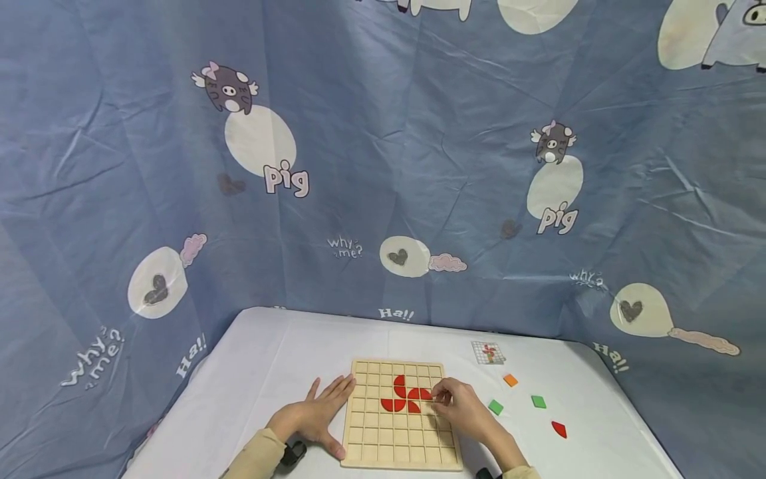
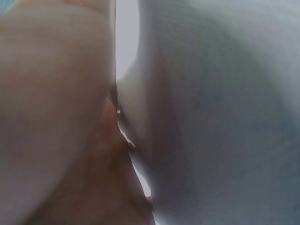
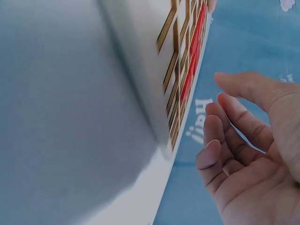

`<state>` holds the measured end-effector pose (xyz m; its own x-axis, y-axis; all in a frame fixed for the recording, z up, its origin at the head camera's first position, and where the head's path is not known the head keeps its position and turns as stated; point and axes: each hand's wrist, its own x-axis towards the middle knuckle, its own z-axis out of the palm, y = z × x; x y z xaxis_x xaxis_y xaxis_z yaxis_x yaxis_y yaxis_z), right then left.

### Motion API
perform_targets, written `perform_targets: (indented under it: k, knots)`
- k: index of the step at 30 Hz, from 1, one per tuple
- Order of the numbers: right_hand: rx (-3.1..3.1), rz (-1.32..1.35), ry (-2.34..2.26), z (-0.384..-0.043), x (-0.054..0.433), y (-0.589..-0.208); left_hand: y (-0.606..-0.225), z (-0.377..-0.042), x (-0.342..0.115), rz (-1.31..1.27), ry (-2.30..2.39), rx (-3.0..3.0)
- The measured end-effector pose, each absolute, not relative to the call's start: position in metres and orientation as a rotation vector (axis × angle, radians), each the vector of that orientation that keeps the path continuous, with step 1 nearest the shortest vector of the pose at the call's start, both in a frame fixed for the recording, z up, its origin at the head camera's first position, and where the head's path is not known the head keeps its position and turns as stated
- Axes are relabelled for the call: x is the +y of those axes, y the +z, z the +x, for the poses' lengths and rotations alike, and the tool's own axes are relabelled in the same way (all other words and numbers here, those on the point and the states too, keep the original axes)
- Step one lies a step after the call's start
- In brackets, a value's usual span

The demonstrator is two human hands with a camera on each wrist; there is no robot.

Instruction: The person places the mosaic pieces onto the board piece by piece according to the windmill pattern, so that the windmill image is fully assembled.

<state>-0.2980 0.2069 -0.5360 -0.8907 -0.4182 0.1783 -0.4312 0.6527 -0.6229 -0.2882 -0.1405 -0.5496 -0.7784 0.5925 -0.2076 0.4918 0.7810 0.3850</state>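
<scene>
A square wooden grid board (image 1: pixel 395 436) lies on the white table. Several red quarter-round pieces (image 1: pixel 400 392) sit in its upper middle cells in a pinwheel-like group. My left hand (image 1: pixel 317 414) rests flat with spread fingers along the board's left edge, fingertips and thumb at the rim. Over the right side of the board, beside the rightmost red piece (image 1: pixel 425 394), is my right hand (image 1: pixel 457 406). Its fingers are loosely bent, and the right wrist view shows a gap between thumb and forefinger with nothing in it. Blurred skin and a pale surface fill the left wrist view.
Right of the board lie two green squares (image 1: pixel 495 406), an orange square (image 1: pixel 510 380) and a loose red piece (image 1: pixel 559 429). A small pattern card (image 1: pixel 488 352) lies behind them. A blue printed curtain (image 1: pixel 359 199) hangs round the table's back and sides.
</scene>
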Motion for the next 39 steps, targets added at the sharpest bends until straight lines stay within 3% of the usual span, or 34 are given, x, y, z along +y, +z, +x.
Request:
perform_targets:
  k: [20,39]
  knots:
    - [-2.826,0.442,0.989,-0.283,0.27,-0.534,-0.547,-0.286,-0.14,0.838,0.464,2.656]
    - [-2.851,-0.042,0.87,-0.266,0.357,-0.524,-0.544,-0.286,-0.14,0.822,0.458,2.64]
